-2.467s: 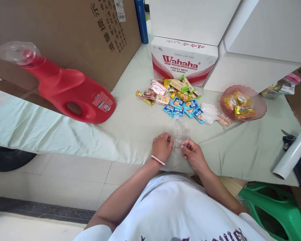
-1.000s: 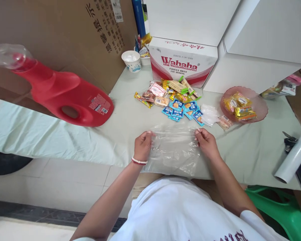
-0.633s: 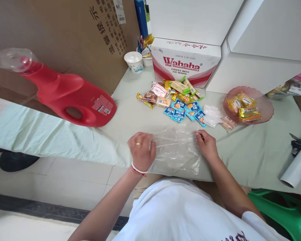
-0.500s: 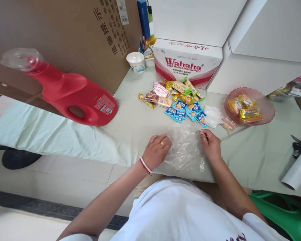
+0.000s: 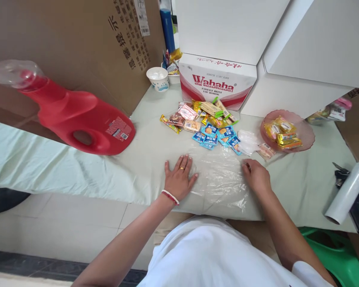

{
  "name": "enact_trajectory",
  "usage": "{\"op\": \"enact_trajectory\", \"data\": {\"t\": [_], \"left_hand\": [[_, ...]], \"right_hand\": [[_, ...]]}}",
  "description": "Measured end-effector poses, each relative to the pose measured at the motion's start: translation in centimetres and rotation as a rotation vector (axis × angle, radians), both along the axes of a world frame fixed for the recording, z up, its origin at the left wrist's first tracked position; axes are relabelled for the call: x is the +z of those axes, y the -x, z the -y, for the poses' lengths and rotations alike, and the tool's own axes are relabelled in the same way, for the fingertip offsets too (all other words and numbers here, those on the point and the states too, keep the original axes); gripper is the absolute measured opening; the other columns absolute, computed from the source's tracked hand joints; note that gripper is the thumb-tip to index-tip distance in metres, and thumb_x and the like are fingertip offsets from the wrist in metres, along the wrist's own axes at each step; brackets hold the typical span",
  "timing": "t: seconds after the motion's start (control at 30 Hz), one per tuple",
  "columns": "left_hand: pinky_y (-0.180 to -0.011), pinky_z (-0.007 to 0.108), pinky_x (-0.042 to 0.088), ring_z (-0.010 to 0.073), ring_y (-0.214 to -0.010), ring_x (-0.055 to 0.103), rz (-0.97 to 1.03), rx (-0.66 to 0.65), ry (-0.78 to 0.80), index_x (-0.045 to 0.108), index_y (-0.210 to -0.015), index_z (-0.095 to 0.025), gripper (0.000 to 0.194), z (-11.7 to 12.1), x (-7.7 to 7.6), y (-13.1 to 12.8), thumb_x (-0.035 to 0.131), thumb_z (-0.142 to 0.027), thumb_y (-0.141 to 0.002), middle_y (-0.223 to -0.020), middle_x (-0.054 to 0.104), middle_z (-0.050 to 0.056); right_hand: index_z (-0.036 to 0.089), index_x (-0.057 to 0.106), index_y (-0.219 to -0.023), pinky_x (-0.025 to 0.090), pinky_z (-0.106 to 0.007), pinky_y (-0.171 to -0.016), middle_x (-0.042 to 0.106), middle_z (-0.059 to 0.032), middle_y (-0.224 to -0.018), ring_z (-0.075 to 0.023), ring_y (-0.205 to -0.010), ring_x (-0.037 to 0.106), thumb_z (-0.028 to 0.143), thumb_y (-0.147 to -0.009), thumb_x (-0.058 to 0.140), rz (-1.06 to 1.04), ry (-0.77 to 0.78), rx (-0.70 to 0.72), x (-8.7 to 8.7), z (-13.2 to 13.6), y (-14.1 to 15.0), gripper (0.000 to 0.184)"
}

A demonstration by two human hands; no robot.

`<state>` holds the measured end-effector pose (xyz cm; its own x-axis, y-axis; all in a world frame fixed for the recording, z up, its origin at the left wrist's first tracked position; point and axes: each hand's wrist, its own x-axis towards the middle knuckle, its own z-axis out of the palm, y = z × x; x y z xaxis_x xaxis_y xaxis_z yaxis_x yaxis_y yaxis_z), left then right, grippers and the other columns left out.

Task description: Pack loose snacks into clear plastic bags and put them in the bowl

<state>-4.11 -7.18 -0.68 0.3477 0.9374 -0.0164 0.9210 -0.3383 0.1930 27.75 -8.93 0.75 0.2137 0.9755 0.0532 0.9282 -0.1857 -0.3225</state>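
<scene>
"Head view, starting from the left: what comes first?"

"A red bottle (image 5: pixel 100 123), slanted, its neck up and to the left, its base down and to the right. Then a white paper cup (image 5: pixel 158 79), upright beside the big carton (image 5: pixel 77 48)."

"And the left hand (image 5: pixel 178 180)?"

"Palm down, fingers spread wide and pointing away from the person, pinching nothing. The thumb reaches over the left edge of the clear plastic bag (image 5: pixel 218 179)."

"Where's that bag, and how does it lie?"

"Flat on the cloth-covered table (image 5: pixel 143 153), between the two hands. One end faces the blue packets (image 5: pixel 211 139), the opposite end faces the white shirt (image 5: pixel 200 251). It looks nearly square, so I can't tell its long axis, nor which end is the mouth."

"The right hand (image 5: pixel 256 175)?"

"At the bag's right edge, fingers curled in close to the thumb. Whether any film is caught between them, I can't tell."

"Further right?"

"A pink bowl (image 5: pixel 306 133) holding yellow-wrapped snacks (image 5: pixel 284 131), then a whitish roll (image 5: pixel 347 195), slanting with its near end to the left."
</scene>
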Motion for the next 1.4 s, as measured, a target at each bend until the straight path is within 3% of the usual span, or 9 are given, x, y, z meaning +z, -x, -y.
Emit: {"op": "enact_trajectory", "data": {"t": [0.23, 0.4, 0.53, 0.73, 0.87, 0.97, 1.1, 1.2, 1.4], "left_hand": [[-0.123, 0.07, 0.004, 0.0337, -0.156, 0.026, -0.01, -0.037, 0.004, 0.028, -0.161, -0.022, 0.069, 0.2, -0.5, 1.3, 0.034, -0.055, -0.101, -0.167, 0.03, 0.012], [-0.122, 0.071, -0.001, 0.0347, -0.156, 0.025, 0.018, -0.042, 0.012, 0.027, -0.162, -0.02, 0.076, 0.1, -0.5, 1.2, 0.034, -0.063, -0.099, -0.167, 0.028, 0.014], [-0.122, 0.071, -0.002, 0.0356, -0.155, 0.027, 0.053, -0.041, 0.009, 0.029, -0.161, -0.018, 0.08, 0.1, -0.5, 1.2, 0.039, -0.065, -0.097, -0.167, 0.028, 0.016], [-0.121, 0.073, -0.004, 0.0375, -0.156, 0.023, 0.078, 0.001, -0.006, 0.031, -0.16, -0.014, 0.085, 1.0, -0.8, 0.9, 0.043, -0.067, -0.095, -0.167, 0.027, 0.019], [-0.12, 0.076, -0.001, 0.0378, -0.156, 0.023, 0.053, 0.038, 0.0, 0.034, -0.159, -0.013, 0.076, 2.3, -0.8, 0.6, 0.04, -0.059, -0.098, -0.167, 0.024, 0.02], [-0.118, 0.078, 0.0, 0.0386, -0.155, 0.026, 0.028, 0.053, -0.01, 0.034, -0.159, -0.012, 0.074, 3.0, -0.8, 0.5, 0.039, -0.055, -0.099, -0.167, 0.023, 0.02], [-0.117, 0.079, 0.001, 0.0384, -0.154, 0.028, -0.005, 0.043, -0.027, 0.032, -0.159, -0.01, 0.076, 3.3, -1.0, 0.4, 0.039, -0.056, -0.099, -0.166, 0.023, 0.023], [-0.118, 0.078, 0.005, 0.0396, -0.153, 0.029, -0.028, 0.041, -0.035, 0.033, -0.159, -0.01, 0.078, 3.4, -1.0, 0.4, 0.041, -0.059, -0.098, -0.165, 0.025, 0.024], [-0.118, 0.077, 0.012, 0.037, -0.154, 0.03, -0.039, 0.039, -0.016, 0.03, -0.16, -0.012, 0.072, 3.1, -0.9, 0.7, 0.032, -0.054, -0.102, -0.165, 0.027, 0.023]], "right_hand": [[0.021, 0.072, -0.112, 0.045, -0.034, -0.077, 0.07, -0.0104, -0.103, -0.026, -0.093, 0.064, 0.035, -0.1, 0.044, 0.098, -0.041, 0.137, 5.8, -7.8, 2.5, 0.033], [0.021, 0.058, -0.137, 0.045, -0.031, -0.073, 0.061, -0.0143, -0.133, -0.0295, -0.107, 0.062, 0.034, -0.095, 0.056, 0.236, 0.026, 0.237, 4.7, -17.1, 6.9, 0.043], [0.015, 0.064, -0.127, 0.043, -0.031, -0.074, 0.066, -0.0167, -0.122, -0.028, -0.099, 0.063, 0.026, -0.098, 0.047, 0.248, 0.011, 0.199, 3.6, -20.3, 7.4, 0.035], [0.018, 0.067, -0.117, 0.043, -0.031, -0.065, 0.068, -0.0075, -0.088, -0.021, -0.075, 0.057, 0.043, -0.098, 0.044, -0.249, -0.252, 0.118, 6.8, -13.6, 3.6, 0.039], [0.02, 0.068, -0.111, 0.041, -0.027, -0.055, 0.059, 0.001, -0.072, -0.0139, -0.055, 0.048, 0.055, -0.097, 0.049, -0.706, 0.179, 0.349, 6.6, -6.7, 3.9, 0.042], [0.02, 0.071, -0.105, 0.05, -0.03, -0.069, 0.067, -0.0038, -0.09, -0.0171, -0.072, 0.061, 0.047, -0.097, 0.052, -0.577, 0.36, 0.496, 4.8, -3.9, 5.9, 0.034], [0.021, 0.067, -0.123, 0.052, -0.033, -0.085, 0.063, -0.0113, -0.125, -0.0226, -0.101, 0.066, 0.042, -0.1, 0.051, -0.21, 0.146, 0.446, 3.3, -2.5, 8.2, 0.035], [0.027, 0.056, -0.141, 0.053, -0.033, -0.085, 0.054, -0.0115, -0.142, -0.0252, -0.11, 0.066, 0.046, -0.095, 0.063, -0.117, 0.186, 0.584, 3.1, -1.8, 9.2, 0.051], [0.03, 0.062, -0.136, 0.053, -0.031, -0.085, 0.058, -0.0076, -0.138, -0.021, -0.105, 0.067, 0.025, -0.099, 0.055, -0.083, 0.184, 0.594, 2.0, -1.6, 9.1, 0.038]]}}
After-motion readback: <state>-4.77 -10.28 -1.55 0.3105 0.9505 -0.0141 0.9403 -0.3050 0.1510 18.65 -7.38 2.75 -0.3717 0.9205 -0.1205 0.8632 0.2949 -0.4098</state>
